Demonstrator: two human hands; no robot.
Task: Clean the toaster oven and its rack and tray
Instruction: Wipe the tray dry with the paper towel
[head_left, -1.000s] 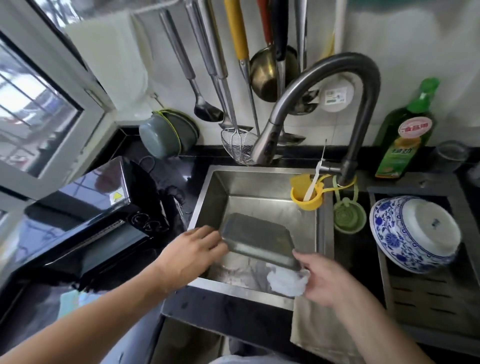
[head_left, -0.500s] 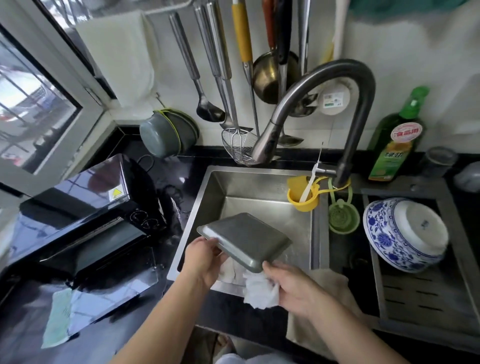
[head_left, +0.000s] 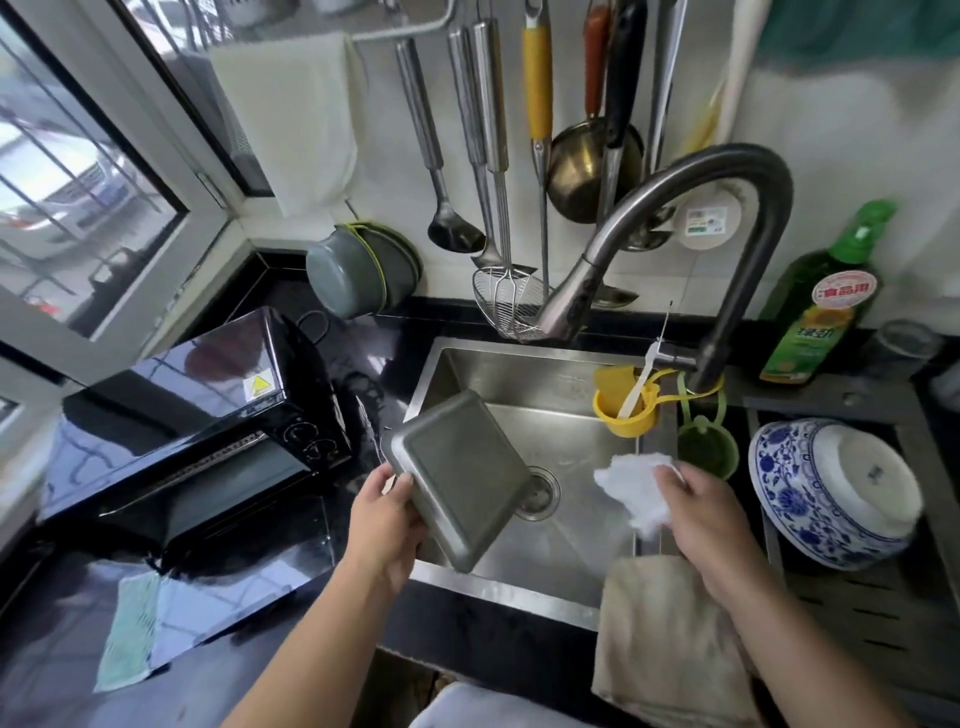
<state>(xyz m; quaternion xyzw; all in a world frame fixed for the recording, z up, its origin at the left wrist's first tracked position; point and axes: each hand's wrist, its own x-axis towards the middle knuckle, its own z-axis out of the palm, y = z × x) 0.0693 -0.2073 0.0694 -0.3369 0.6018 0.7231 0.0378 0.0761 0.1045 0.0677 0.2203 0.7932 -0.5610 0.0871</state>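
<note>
Gripping the metal baking tray (head_left: 460, 480) by its lower-left edge, left hand (head_left: 387, 525) holds it tilted, underside up, over the left part of the steel sink (head_left: 524, 364), center of frame. Right hand (head_left: 698, 512) is well apart from it, right of center, fingers curled round a crumpled white paper towel (head_left: 634, 488) above the sink's right rim. Drain (head_left: 543, 493) shows just right of the tray's lower corner.

Black toaster oven (head_left: 208, 415) sits on the dark counter at left of frame, door (head_left: 228, 577) dropped open toward the viewer; a pale green cloth (head_left: 130, 631) lies by the door's lower-left corner. Rack can't be made out.

Beige towel (head_left: 670, 634) drapes over the sink's front rim, lower right, under the right wrist. Gooseneck faucet (head_left: 727, 171) arches over the basin; a yellow cup (head_left: 623, 410) with a white brush in it hangs at the back right corner. Blue-and-white bowl (head_left: 831, 493) lies upside down on the drainboard at right. Green bottle (head_left: 826, 306) stands upper right. Ladles and a skimmer (head_left: 506, 301) hang on the wall along the top.
</note>
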